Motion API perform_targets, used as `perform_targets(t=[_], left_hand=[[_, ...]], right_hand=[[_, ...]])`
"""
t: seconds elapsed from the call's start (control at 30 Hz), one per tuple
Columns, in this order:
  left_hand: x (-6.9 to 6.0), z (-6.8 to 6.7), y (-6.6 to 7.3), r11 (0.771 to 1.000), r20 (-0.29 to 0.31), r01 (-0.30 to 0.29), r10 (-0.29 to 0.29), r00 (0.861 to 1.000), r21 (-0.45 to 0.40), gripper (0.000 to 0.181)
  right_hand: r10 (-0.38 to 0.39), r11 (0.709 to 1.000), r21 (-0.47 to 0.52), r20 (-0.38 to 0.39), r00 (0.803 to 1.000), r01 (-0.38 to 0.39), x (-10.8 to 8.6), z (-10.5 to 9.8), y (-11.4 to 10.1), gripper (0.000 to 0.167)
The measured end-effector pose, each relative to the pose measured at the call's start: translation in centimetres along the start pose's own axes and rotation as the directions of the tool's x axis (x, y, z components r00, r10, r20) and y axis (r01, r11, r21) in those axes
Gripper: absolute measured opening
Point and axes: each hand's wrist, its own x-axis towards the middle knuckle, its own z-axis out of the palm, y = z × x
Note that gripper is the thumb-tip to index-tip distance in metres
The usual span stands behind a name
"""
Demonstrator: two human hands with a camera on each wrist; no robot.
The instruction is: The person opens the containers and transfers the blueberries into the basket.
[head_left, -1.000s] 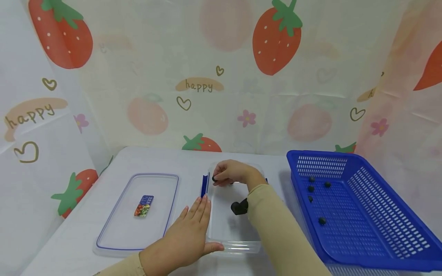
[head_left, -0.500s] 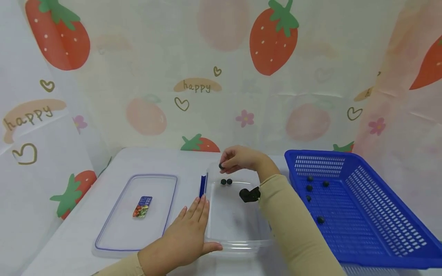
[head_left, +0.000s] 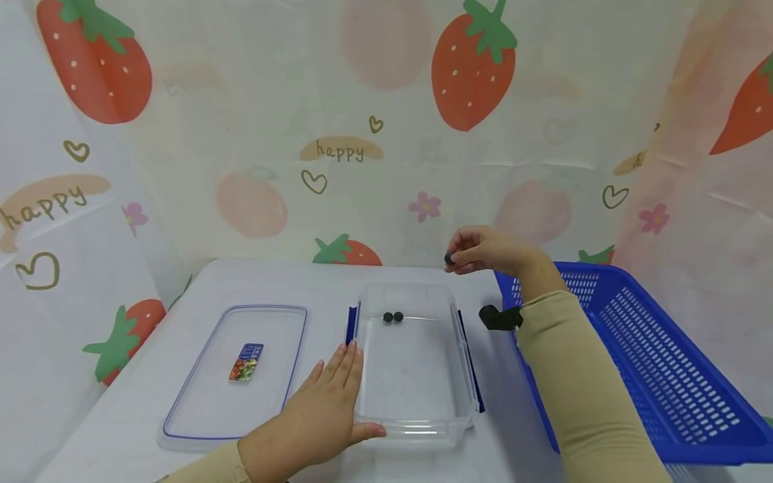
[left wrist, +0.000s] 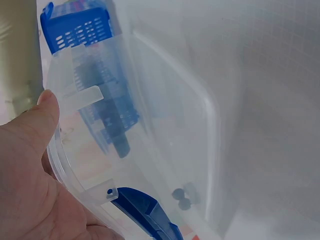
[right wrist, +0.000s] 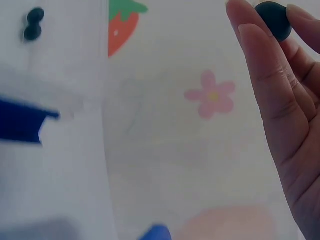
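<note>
A small dark green ball (head_left: 449,258) is pinched between the thumb and fingers of my right hand (head_left: 492,251), raised above the table's far edge, between the clear container and the blue basket. The right wrist view shows this ball (right wrist: 274,21) close up, round and smooth. My left hand (head_left: 317,409) lies along the left side of the clear plastic container (head_left: 417,429), fingers straight, thumb on its front rim. In the left wrist view the thumb (left wrist: 47,100) touches the rim. Two similar balls (head_left: 393,317) sit side by side at the container's far left.
The container's blue side latches (head_left: 471,362) hang outward. At left lies a clear lid (head_left: 205,416) with a blue seal and a colourful label (head_left: 246,362). At right stands a blue perforated basket (head_left: 640,376), partly covered by my right arm. A printed curtain (head_left: 266,100) hangs behind.
My right hand has lifted out of the container's far left with a ball and moved up and right towards the basket. Two balls are now in plain sight. My left hand has stayed in place.
</note>
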Motion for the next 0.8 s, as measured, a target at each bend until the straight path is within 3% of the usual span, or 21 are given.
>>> perform_targets(t=[0.23, 0.57, 0.67, 0.8], left_hand=[[0.0, 0.0, 0.0, 1.0, -0.003, 0.0, 0.0, 1.0, 0.004, 0.102], [0.0, 0.0, 0.0, 1.0, -0.002, 0.003, -0.003, 1.0, 0.008, 0.102], [0.0, 0.0, 0.0, 1.0, -0.005, 0.001, -0.001, 1.0, 0.006, 0.102], [0.0, 0.1, 0.0, 1.0, -0.011, -0.001, 0.002, 1.0, 0.008, 0.102]], right_hand=[[0.011, 1.0, 0.003, -0.062, 0.998, -0.011, -3.4, -3.5, 1.6, 0.015], [-0.052, 0.995, 0.08, -0.054, 0.997, 0.056, -8.8, -6.9, 3.9, 0.006], [-0.053, 0.997, 0.053, -0.069, 0.996, 0.056, -10.4, -7.7, 4.8, 0.007], [-0.003, 1.0, -0.019, -0.119, 0.993, 0.001, -12.2, -8.6, 6.2, 0.014]])
